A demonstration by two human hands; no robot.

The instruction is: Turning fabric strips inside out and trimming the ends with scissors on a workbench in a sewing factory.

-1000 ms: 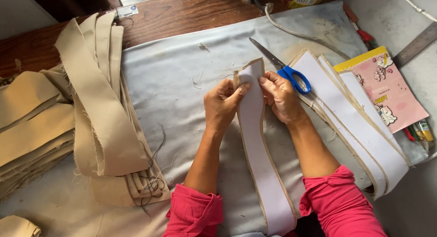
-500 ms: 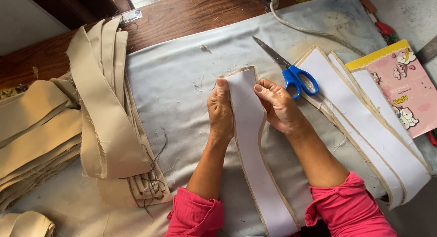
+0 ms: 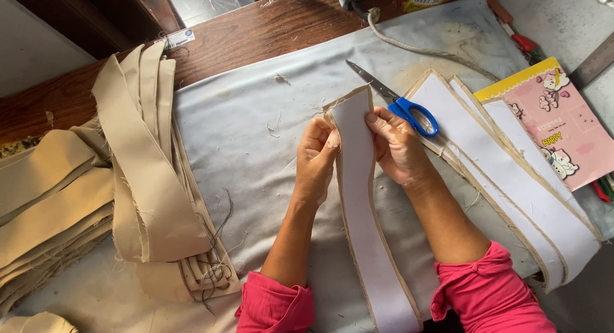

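Both hands pinch the top end of a long white strip (image 3: 361, 199) backed with tan cloth — left hand (image 3: 316, 157) on its left edge, right hand (image 3: 396, 144) on its right, fingers closed on it. It lies along the grey-covered desk (image 3: 256, 135). The edges look to be getting aligned; blue-handled scissors (image 3: 403, 103) lie just beside. No containers in view.

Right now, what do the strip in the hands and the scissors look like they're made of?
Strip: seemingly tan woven fabric faced with smooth matte white interlining; its edges fray. Both the left hand and right hand hold it. Scissors: shiny metal blades, glossy blue handles, probably plastic.
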